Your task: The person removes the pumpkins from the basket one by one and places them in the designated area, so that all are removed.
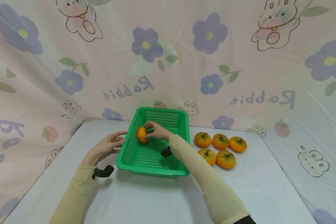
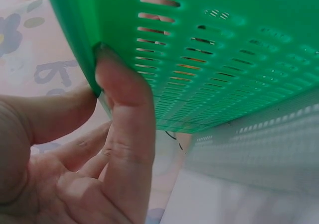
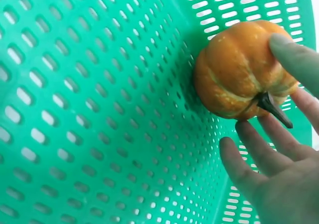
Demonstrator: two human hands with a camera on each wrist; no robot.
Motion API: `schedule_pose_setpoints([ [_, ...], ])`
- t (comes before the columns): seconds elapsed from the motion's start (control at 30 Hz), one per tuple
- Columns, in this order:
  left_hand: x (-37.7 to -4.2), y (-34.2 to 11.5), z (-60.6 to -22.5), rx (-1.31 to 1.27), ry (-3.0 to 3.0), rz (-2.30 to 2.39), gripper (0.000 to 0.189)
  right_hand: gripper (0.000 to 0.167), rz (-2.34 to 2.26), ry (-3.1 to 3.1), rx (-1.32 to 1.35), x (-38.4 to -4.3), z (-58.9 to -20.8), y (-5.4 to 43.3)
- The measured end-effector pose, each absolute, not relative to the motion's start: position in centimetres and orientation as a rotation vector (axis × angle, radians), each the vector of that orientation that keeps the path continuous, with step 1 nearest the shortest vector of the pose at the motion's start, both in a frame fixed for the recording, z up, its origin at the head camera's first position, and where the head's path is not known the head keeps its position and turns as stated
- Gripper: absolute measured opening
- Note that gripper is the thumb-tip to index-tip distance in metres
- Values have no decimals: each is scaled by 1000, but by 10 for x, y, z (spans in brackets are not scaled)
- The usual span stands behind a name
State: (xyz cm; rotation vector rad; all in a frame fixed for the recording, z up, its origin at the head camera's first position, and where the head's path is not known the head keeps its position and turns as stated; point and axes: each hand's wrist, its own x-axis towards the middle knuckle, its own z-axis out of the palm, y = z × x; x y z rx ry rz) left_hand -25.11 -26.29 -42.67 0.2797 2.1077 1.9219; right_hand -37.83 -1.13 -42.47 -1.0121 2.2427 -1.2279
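Inside a green plastic basket point(image 1: 154, 172), my right hand point(image 1: 158, 131) grips a small orange pumpkin point(image 1: 142, 134) near the left wall. The right wrist view shows my thumb on one side of this pumpkin point(image 3: 239, 69), my fingertips round the other, and its dark stem turned toward the palm. At the basket's left side, my left hand point(image 1: 107, 145) has its fingers loosely bent, with fingertips touching the outside of the rim. From the left wrist, a fingertip presses against the slotted wall point(image 2: 209, 94) just under the rim, and none of the fingers reaches inside.
Several more orange pumpkins with green-streaked tops, among them one at the front point(image 1: 226, 159), sit in two rows right of the basket. A white-covered table point(image 1: 257, 186) supports everything. Behind it hangs a patterned cloth point(image 1: 176, 77). My right forearm crosses the basket's right rim.
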Motion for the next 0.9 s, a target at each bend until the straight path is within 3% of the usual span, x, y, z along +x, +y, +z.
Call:
schedule_pose_setpoints([
  [0.9, -251, -263, -425, 263, 2127, 1897, 61, 70, -1072, 2254, -1039, -375, -427, -13],
])
